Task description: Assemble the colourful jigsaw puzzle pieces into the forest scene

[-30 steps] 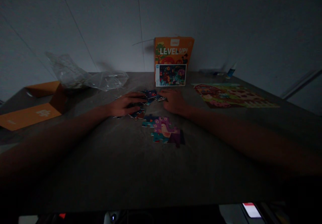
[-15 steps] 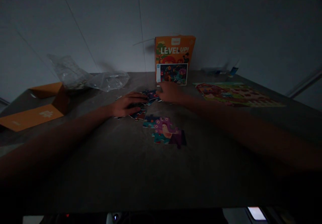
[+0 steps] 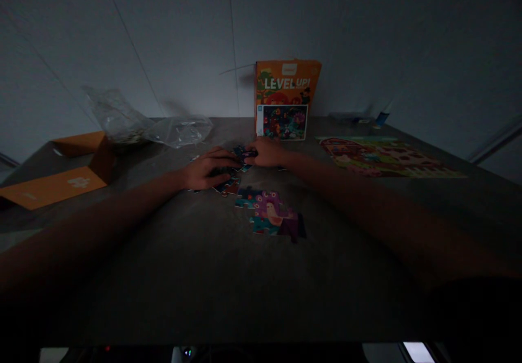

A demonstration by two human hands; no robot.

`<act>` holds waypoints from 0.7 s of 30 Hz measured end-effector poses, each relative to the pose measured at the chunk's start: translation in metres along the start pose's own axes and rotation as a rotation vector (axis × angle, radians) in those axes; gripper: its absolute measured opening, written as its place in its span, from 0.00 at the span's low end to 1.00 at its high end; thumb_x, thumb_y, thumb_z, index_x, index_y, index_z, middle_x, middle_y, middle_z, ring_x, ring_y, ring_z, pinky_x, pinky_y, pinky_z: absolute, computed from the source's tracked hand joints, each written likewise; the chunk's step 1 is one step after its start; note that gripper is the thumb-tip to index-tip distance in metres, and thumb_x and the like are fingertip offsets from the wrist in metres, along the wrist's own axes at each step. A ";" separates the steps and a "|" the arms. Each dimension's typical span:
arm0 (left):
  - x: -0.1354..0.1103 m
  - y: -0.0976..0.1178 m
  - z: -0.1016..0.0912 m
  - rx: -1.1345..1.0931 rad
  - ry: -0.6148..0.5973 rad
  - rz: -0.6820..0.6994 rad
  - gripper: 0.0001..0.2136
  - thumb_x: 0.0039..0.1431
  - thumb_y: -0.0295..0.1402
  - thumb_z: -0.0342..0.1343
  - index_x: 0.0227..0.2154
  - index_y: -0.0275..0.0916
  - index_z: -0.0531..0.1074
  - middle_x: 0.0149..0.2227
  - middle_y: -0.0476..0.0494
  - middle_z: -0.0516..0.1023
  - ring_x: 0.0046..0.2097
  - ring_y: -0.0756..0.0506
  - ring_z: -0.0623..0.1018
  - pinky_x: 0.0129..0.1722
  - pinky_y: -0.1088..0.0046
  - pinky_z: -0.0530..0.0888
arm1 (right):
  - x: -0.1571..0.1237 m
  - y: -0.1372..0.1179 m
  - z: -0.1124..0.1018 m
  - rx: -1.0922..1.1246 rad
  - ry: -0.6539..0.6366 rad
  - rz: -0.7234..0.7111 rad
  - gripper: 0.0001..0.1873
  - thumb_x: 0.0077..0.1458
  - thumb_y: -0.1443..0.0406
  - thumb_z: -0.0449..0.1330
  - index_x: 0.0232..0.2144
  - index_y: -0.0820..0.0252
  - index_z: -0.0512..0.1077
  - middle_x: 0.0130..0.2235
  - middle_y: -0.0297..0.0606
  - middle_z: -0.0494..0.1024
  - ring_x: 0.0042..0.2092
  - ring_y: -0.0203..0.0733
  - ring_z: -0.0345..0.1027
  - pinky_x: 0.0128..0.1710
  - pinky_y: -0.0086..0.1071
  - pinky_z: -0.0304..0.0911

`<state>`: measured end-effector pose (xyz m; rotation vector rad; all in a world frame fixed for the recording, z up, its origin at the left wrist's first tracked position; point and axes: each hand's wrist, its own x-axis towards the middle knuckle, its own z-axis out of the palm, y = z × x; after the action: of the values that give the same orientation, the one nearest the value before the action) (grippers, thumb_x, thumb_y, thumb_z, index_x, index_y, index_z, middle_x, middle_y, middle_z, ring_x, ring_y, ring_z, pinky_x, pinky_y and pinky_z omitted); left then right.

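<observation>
In dim light, my left hand lies flat with spread fingers on a pile of loose puzzle pieces in the middle of the dark table. My right hand rests on the far side of the same pile, fingers curled over pieces; what it holds, if anything, is hidden. A joined patch of colourful pieces lies just nearer to me. The orange puzzle box stands upright behind the hands.
A finished puzzle picture lies flat at the right. Crumpled clear plastic bags sit at the back left beside an orange box lid. A small bottle stands by the wall.
My right hand has moved left and farther along the pile, closer to my left hand. My left hand has stayed on the pieces.
</observation>
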<state>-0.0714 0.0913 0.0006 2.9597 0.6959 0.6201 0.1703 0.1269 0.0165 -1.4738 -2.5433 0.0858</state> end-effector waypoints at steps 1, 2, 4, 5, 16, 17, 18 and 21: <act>-0.001 -0.001 0.000 0.011 0.005 0.000 0.17 0.66 0.38 0.54 0.54 0.39 0.77 0.55 0.35 0.77 0.56 0.37 0.75 0.59 0.55 0.71 | -0.002 0.000 0.001 -0.020 0.014 -0.012 0.23 0.60 0.53 0.63 0.53 0.56 0.78 0.59 0.50 0.75 0.62 0.62 0.66 0.61 0.55 0.58; -0.001 -0.001 0.001 0.022 0.010 -0.002 0.17 0.66 0.38 0.55 0.54 0.39 0.77 0.54 0.35 0.77 0.56 0.37 0.75 0.58 0.55 0.71 | -0.004 0.000 0.003 -0.035 0.026 -0.020 0.24 0.60 0.52 0.62 0.54 0.57 0.77 0.59 0.51 0.75 0.63 0.63 0.64 0.62 0.57 0.56; -0.002 -0.002 0.001 0.038 0.016 -0.017 0.17 0.66 0.38 0.54 0.53 0.39 0.77 0.53 0.35 0.76 0.55 0.38 0.75 0.58 0.56 0.72 | -0.006 0.001 0.005 -0.050 0.041 -0.026 0.25 0.61 0.50 0.62 0.54 0.58 0.76 0.58 0.52 0.74 0.63 0.63 0.63 0.64 0.59 0.52; -0.003 -0.002 0.001 0.043 0.017 -0.028 0.17 0.66 0.38 0.54 0.54 0.39 0.77 0.53 0.36 0.76 0.55 0.38 0.75 0.58 0.57 0.72 | -0.007 0.002 0.006 -0.046 0.048 -0.022 0.25 0.61 0.49 0.62 0.53 0.58 0.76 0.58 0.52 0.74 0.64 0.63 0.62 0.64 0.59 0.51; -0.003 -0.001 0.001 0.056 0.015 -0.039 0.18 0.66 0.38 0.53 0.55 0.40 0.76 0.52 0.36 0.76 0.54 0.37 0.75 0.57 0.55 0.71 | -0.003 0.008 0.021 0.161 0.322 -0.066 0.20 0.57 0.65 0.65 0.53 0.57 0.74 0.50 0.44 0.81 0.54 0.53 0.71 0.60 0.48 0.55; -0.003 -0.002 0.001 0.054 0.020 -0.034 0.18 0.66 0.38 0.53 0.55 0.39 0.76 0.52 0.36 0.75 0.54 0.37 0.75 0.57 0.55 0.71 | -0.002 0.008 0.022 0.176 0.334 -0.058 0.19 0.58 0.67 0.65 0.52 0.56 0.75 0.49 0.43 0.81 0.53 0.52 0.72 0.58 0.47 0.56; -0.003 -0.002 0.002 0.052 0.021 -0.030 0.18 0.66 0.38 0.53 0.55 0.39 0.76 0.52 0.35 0.75 0.54 0.37 0.75 0.57 0.55 0.71 | -0.001 0.008 0.022 0.188 0.345 -0.043 0.18 0.58 0.68 0.64 0.51 0.56 0.77 0.47 0.42 0.82 0.51 0.51 0.72 0.57 0.46 0.57; -0.003 -0.002 0.002 0.044 0.015 -0.036 0.18 0.67 0.38 0.54 0.55 0.39 0.77 0.52 0.35 0.75 0.54 0.37 0.75 0.57 0.55 0.72 | 0.003 0.008 0.024 0.204 0.406 0.004 0.12 0.59 0.66 0.66 0.46 0.57 0.80 0.42 0.42 0.83 0.47 0.50 0.73 0.53 0.44 0.58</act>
<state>-0.0743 0.0915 -0.0025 2.9787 0.7716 0.6335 0.1713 0.1346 -0.0083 -1.2692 -2.1391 0.0396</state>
